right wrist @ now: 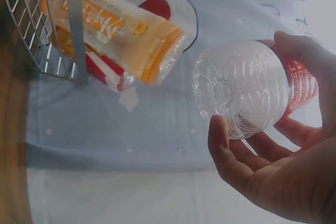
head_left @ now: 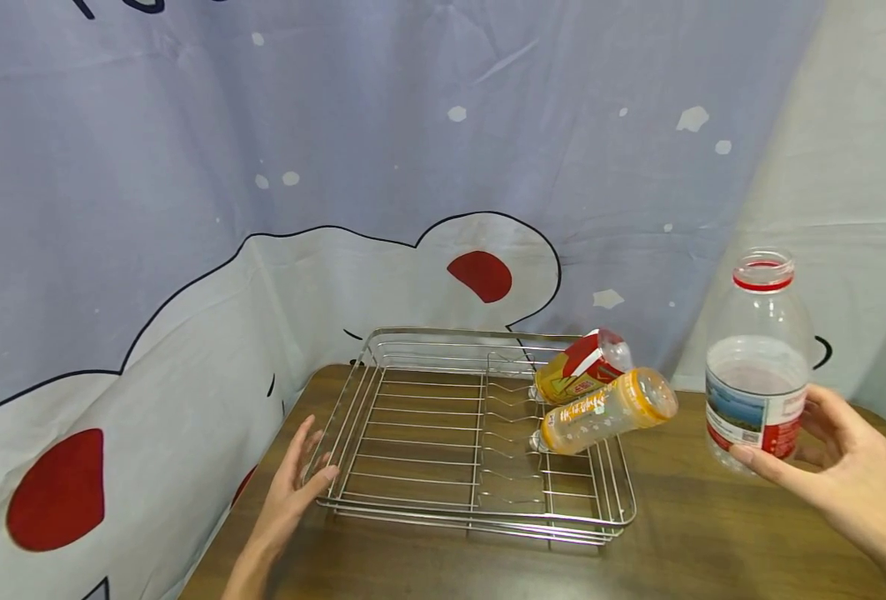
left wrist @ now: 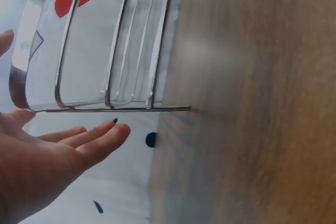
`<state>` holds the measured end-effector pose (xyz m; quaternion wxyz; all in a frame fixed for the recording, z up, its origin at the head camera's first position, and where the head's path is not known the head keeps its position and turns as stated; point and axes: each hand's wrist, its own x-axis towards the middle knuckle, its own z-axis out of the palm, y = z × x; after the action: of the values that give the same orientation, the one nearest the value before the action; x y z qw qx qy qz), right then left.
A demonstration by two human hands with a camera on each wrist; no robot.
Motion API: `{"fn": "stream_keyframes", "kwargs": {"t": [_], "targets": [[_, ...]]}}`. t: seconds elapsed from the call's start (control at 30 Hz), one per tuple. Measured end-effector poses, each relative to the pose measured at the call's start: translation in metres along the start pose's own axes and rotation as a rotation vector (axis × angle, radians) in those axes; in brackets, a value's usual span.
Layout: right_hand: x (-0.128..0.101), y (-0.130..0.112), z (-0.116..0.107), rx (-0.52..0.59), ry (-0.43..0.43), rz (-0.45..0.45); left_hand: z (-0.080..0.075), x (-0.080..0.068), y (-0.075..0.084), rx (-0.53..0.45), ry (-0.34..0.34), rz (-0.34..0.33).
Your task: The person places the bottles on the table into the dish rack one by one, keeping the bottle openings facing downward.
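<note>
Right hand (head_left: 836, 462) grasping upright clear bottle (head_left: 759, 360), left hand (head_left: 297, 479) released beside rack (head_left: 382, 417)

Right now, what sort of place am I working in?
Probably a staged tabletop setup rather than a real kitchen: a wooden table against a hung cartoon-print cloth backdrop, bearing only a wire dish rack with two empty bottles in it.

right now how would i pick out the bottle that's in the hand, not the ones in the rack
Start at the wire dish rack on the wooden table, then look right of it. The right hand holds a clear water bottle upright, capless, with a red neck ring; the orange bottle and its neighbour lie tilted in the rack.
</note>
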<state>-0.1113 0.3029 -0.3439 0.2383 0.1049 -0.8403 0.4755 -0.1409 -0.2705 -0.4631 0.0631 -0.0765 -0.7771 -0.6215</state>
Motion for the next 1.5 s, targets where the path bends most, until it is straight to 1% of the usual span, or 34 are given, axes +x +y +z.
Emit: {"fn": "stream_keyframes", "kwargs": {"t": [0.2,0.3,0.43,0.5,0.57,0.67,0.8,0.93,1.07,1.17,1.23,1.33,1.5], "targets": [[0.005,-0.013,0.002,-0.009,-0.005,-0.005,-0.002,-0.003,0.009,0.028,0.059,0.044],[0.007,-0.02,0.002,-0.026,-0.016,0.015,-0.003,-0.004,0.017,0.094,0.11,0.088],[0.01,-0.03,0.003,-0.082,-0.017,0.005,-0.001,-0.004,0.029,0.215,0.189,0.126],[0.012,-0.036,0.004,-0.113,-0.01,-0.016,0.0,-0.003,0.037,0.243,0.208,0.15],[0.014,-0.041,0.006,-0.132,-0.009,-0.041,0.003,-0.003,0.044,0.241,0.21,0.189],[0.017,-0.048,0.009,-0.151,-0.006,-0.085,0.009,-0.001,0.056,0.221,0.193,0.282],[0.02,-0.053,0.013,-0.177,0.0,-0.158,0.019,0.002,0.069,0.174,0.151,0.393],[0.022,-0.056,0.017,-0.21,0.001,-0.244,0.028,0.006,0.079,0.105,0.091,0.484],[0.025,-0.06,0.021,-0.257,-0.002,-0.346,0.036,0.009,0.086,0.065,0.032,0.557],[0.028,-0.062,0.023,-0.29,-0.015,-0.395,0.041,0.011,0.091,0.041,-0.001,0.581],[0.029,-0.063,0.024,-0.309,-0.026,-0.416,0.045,0.011,0.094,0.027,-0.025,0.585],[0.03,-0.064,0.027,-0.342,-0.034,-0.437,0.051,0.012,0.098,0.018,-0.054,0.591],[0.031,-0.065,0.029,-0.348,-0.054,-0.458,0.061,0.017,0.107,0.01,-0.097,0.613]]}}
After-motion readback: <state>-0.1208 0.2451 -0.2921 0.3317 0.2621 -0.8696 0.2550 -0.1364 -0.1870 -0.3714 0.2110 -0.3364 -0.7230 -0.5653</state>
